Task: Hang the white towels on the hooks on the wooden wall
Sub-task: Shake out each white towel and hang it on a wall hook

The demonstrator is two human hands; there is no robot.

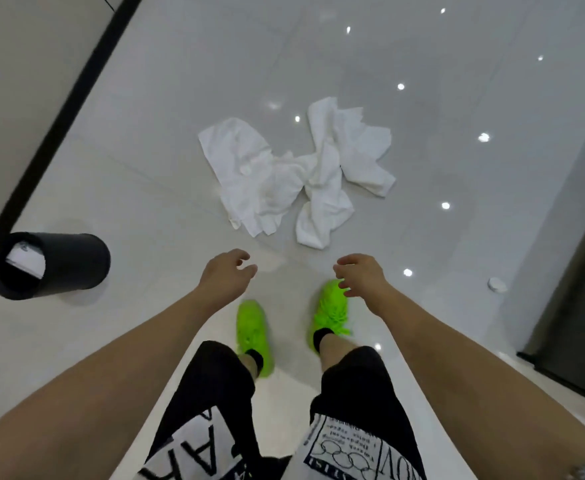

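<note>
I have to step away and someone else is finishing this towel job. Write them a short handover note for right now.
Left hand: fingers loosely curled, no grip on anything, reaching down in front.
Right hand: the same, holding nothing.
Crumpled white towels: in a heap on the glossy white tiled floor, just ahead of the bright green shoes; neither hand touches them.
Black cylindrical bin: stands to the left, apart from the heap.
Done: nothing hung yet.
Left: pick up the towels and hang each on a hook. The wooden wall and its hooks are not in view.
</note>
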